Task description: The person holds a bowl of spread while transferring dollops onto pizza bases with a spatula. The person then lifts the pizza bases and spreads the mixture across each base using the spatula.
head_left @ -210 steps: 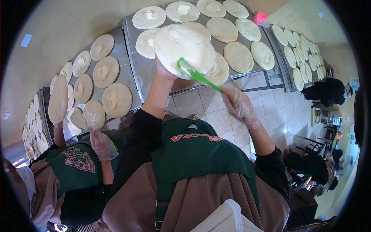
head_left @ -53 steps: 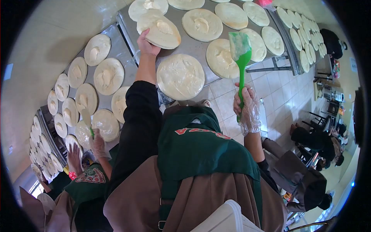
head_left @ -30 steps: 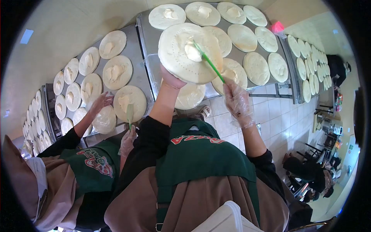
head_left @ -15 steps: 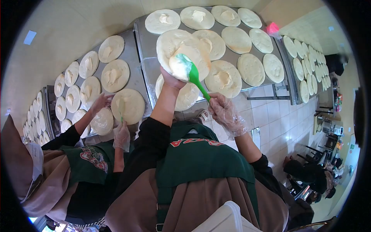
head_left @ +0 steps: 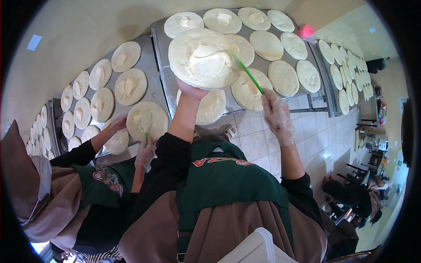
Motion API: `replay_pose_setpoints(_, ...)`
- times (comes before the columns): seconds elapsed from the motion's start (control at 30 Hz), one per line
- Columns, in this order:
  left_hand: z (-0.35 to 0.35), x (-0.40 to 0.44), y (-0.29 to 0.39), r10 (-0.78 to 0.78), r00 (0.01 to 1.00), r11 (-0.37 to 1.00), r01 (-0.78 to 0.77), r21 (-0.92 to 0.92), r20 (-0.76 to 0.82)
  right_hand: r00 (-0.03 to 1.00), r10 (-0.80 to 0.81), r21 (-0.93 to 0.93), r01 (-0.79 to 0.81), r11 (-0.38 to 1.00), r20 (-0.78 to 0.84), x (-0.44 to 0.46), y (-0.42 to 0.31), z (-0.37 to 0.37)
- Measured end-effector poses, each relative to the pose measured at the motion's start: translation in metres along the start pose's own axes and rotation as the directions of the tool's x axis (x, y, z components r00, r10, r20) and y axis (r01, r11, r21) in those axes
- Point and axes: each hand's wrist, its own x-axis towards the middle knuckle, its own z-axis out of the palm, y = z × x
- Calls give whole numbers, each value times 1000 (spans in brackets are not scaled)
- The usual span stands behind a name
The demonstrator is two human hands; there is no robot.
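Observation:
My left hand (head_left: pixel 191 89) holds up a round pizza base (head_left: pixel 182 49) from below, its fingers mostly hidden under the dough. Pale cream (head_left: pixel 208 63) lies smeared across the middle of that base. In a clear plastic glove, my right hand (head_left: pixel 277 115) is closed on the handle of a green spatula (head_left: pixel 252 79). The spatula's blade is edge-on at the right side of the cream, apparently touching it. Just behind and below the raised base, another pizza base (head_left: pixel 210 109) sits partly covered on the table edge.
A metal table (head_left: pixel 163 57) carries rows of pizza bases, some with dollops of cream. To the left, a co-worker's gloved hand (head_left: pixel 145 155) spreads cream on a pizza base (head_left: pixel 158 116). A pink item (head_left: pixel 306 31) stands at the table's far right corner, and more bases lie beyond.
My right hand and the spatula have moved right, the blade turning from flat on the cream to edge-on. The held base has shifted slightly left, and its cream is spread wider.

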Motion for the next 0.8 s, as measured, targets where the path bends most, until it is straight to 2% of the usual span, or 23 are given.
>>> replay_pose_setpoints(0.17,1,4,0,-6,1000,999,6,37,4,995,21,-161,-5,987,97,-19,-20,12)
replay_pose_setpoints(0.2,-3,5,-1,-5,1000,1000,4,-12,-8,991,14,-207,14,978,136,-23,-25,15)
replay_pose_setpoints(0.23,-7,6,-1,-5,1000,998,4,-61,-19,990,2,-122,15,992,138,-26,-32,16)
replay_pose_setpoints(0.27,-7,7,-4,-10,1000,998,9,-62,-18,991,6,-124,11,992,135,-28,-37,19)
replay_pose_setpoints(0.33,-6,7,-11,56,985,989,-33,141,-164,982,-40,-1,41,999,184,-31,-44,22)
replay_pose_setpoints(0.47,-20,6,-14,40,981,989,-12,150,-191,976,-48,268,-10,963,211,-23,-67,9)
replay_pose_setpoints(0.57,-22,5,-14,30,975,988,4,152,-220,991,-26,257,-8,966,129,-20,-68,2)
replay_pose_setpoints(0.6,-21,4,-12,-32,999,998,30,-46,-41,991,-27,257,-7,966,128,-16,-68,-2)
replay_pose_setpoints(0.63,-20,3,-11,-56,987,968,90,-235,148,990,94,221,-115,969,105,-10,-67,-7)
replay_pose_setpoints(0.67,-15,1,-10,-55,987,968,90,-236,150,974,213,187,-225,956,78,-4,-64,-10)
replay_pose_setpoints(0.7,-7,0,-9,-27,998,995,32,-91,56,992,125,142,-118,983,-35,-1,-49,-4)
replay_pose_setpoints(0.73,-3,-2,-8,16,999,998,-14,61,-34,992,124,141,-118,983,-38,1,-41,-1)
replay_pose_setpoints(0.77,-4,-4,-5,-53,987,972,86,-220,149,990,139,81,-136,987,-31,3,-36,2)
replay_pose_setpoints(0.8,-7,-4,-6,-52,987,972,85,-220,152,988,153,22,-152,988,-23,3,-32,5)
